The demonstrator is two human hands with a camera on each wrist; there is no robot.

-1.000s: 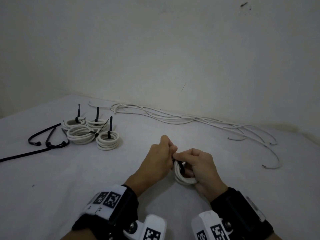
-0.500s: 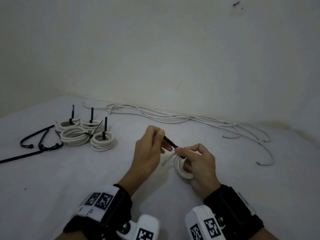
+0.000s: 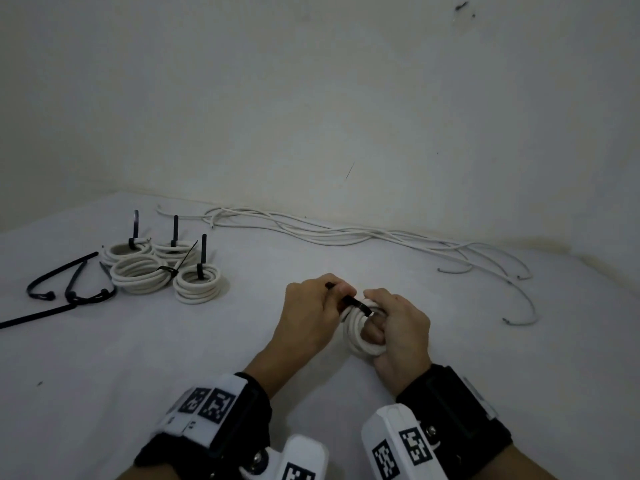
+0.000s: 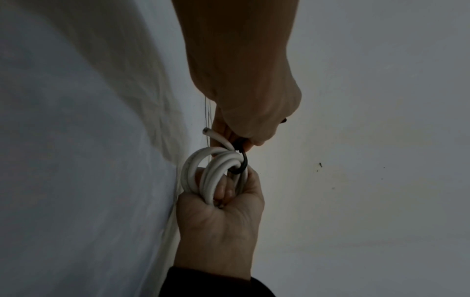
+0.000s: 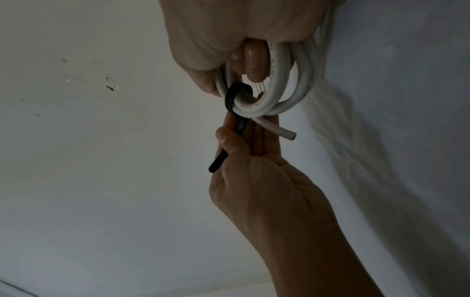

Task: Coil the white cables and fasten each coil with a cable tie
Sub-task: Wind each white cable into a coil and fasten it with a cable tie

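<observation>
1. Along the far edge of the white-covered surface (image 3: 311,375), against the wall (image 3: 346,98), loose white cables (image 3: 346,237) lie in a long tangle that trails toward the right edge.
2. Near the left edge sit four finished coils (image 3: 142,278) — tightly clustered and touching, each bound by a black tie whose tail sticks up.
3. Just left of those coils lie spare black cable ties (image 3: 69,289), some curved into loops and one stretching off the left edge.
4. Toward the middle of the near edge, the right hand (image 3: 401,334) grips a small white cable coil (image 3: 360,337), fingers curled through its centre and round its turns; the coil stands on edge, and one cut end of the cable pokes out of it.
5. Just beside it, the left hand (image 3: 308,317) pinches the tail of a black cable tie (image 3: 356,304) between thumb and fingers — the tail's tip shows past the thumb.
6. That tie hooks round the turns at the top of the coil, as the right wrist view (image 5: 235,100) shows plainly; whether its head is locked cannot be told.
</observation>
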